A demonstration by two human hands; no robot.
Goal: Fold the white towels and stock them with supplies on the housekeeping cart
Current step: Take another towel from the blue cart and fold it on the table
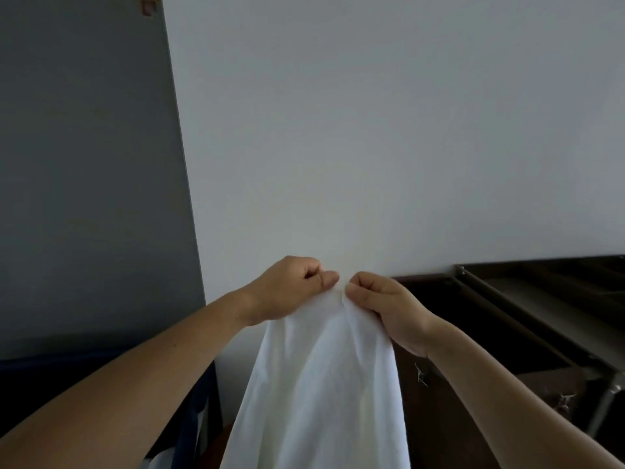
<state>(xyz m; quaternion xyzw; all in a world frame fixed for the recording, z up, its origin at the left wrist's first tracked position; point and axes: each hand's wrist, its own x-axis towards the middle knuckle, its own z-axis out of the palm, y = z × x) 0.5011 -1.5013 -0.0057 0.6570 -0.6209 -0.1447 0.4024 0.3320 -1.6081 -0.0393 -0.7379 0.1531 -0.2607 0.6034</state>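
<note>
Towel (321, 384) hangs pinched at its top edge by our left hand (291, 289) and right hand (389, 309), close together; we should slide them toward 9 and 3 o'clock.

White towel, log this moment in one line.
white towel: hangs down | left hand: pinches its top edge | right hand: pinches same edge

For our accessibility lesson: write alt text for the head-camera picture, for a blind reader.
A left hand and a right hand pinch the top edge of a white towel, which hangs before a pale wall. Dark shelves stand at right.
</note>
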